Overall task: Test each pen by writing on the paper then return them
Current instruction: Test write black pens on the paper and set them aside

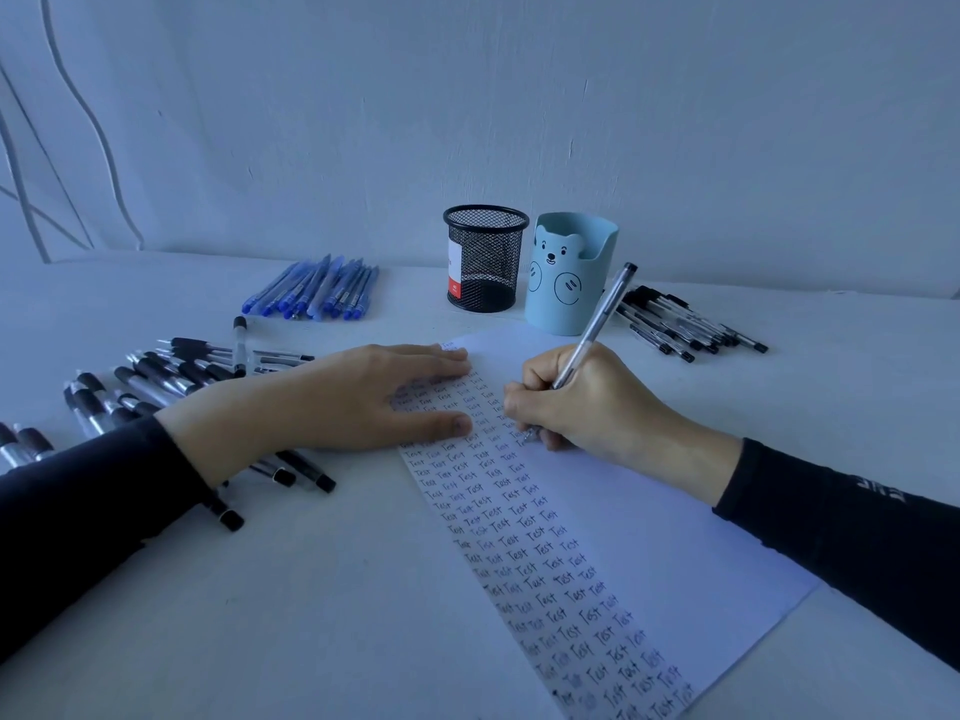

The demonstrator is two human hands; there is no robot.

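A pale surface [311, 615] carried a long sheet of paper [675, 537], its left columns filled with the word "Test". A heap of black pens [156, 376] lay at the left, blue pens [317, 293] farther back, and slim pens [680, 324] at the right beside a bear holder [569, 275] and a mesh cup [485, 259]. The left grip [353, 397] lay released, flat on the paper. The right grip [587, 402] clasped a clear pen [597, 324], its tip on the sheet.
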